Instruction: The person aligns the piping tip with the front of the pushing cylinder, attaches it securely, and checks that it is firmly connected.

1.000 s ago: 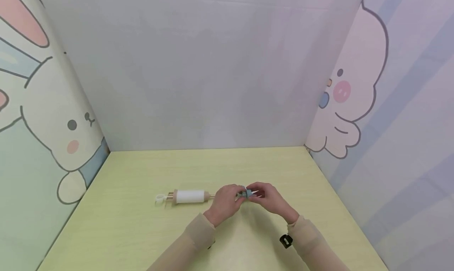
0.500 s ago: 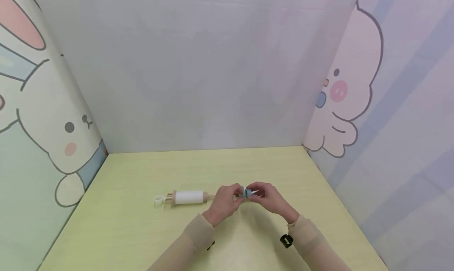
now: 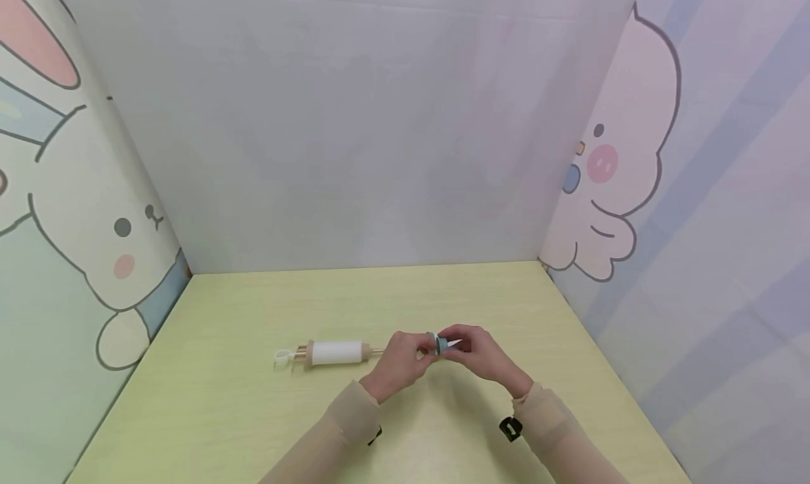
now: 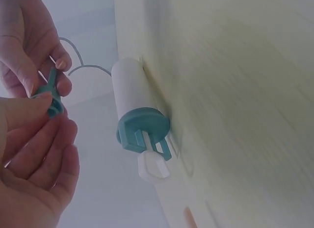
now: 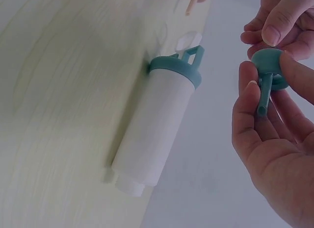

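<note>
Both hands hold a small teal piece (image 3: 442,345) above the table; it has a rounded disc and a thin stem in the right wrist view (image 5: 268,61). My right hand (image 3: 482,356) pinches the disc between thumb and finger. My left hand (image 3: 401,364) has its thumb at the rim (image 4: 56,109), fingers curled beside it; its exact grip is partly hidden. Close by lies a white cylinder (image 4: 131,86), also in the right wrist view (image 5: 156,120), with a teal flange (image 5: 176,67) and a white ring handle (image 4: 153,166). In the head view the hands mostly cover it.
Left of the hands, a white cylinder (image 3: 337,352) with beige ends and a white ring lies sideways on the pale yellow table (image 3: 266,428). A grey back wall (image 3: 354,132) and side walls with cartoon animals surround the table.
The left fingers have shifted a little around the teal parts, which show more at their tips. My right hand has stayed almost still. The head view has turned slightly.
</note>
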Action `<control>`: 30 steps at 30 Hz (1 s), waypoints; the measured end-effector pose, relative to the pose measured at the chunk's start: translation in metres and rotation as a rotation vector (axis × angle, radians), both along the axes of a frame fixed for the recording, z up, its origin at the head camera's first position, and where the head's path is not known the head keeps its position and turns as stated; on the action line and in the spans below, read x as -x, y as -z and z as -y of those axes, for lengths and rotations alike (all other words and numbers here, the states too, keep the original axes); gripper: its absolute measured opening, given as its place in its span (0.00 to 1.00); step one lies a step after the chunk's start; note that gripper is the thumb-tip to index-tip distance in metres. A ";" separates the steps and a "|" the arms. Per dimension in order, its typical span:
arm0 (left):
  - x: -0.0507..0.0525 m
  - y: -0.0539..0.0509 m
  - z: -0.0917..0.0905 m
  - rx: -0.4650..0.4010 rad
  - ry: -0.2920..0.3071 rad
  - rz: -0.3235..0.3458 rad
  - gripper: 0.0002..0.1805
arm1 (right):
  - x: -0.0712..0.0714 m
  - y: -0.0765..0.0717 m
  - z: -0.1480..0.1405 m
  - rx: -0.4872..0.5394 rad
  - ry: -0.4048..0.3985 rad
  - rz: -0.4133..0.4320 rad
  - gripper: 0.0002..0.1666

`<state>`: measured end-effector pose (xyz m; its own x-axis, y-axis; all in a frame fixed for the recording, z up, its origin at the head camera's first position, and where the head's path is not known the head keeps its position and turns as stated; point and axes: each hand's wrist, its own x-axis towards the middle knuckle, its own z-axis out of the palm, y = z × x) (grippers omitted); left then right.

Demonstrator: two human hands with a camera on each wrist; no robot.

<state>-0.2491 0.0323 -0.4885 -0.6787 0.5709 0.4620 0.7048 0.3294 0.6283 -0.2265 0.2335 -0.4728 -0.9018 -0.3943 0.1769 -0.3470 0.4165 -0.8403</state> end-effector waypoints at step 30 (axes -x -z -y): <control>0.000 0.008 -0.005 0.061 -0.032 -0.055 0.05 | -0.019 -0.025 0.005 0.000 -0.022 0.079 0.18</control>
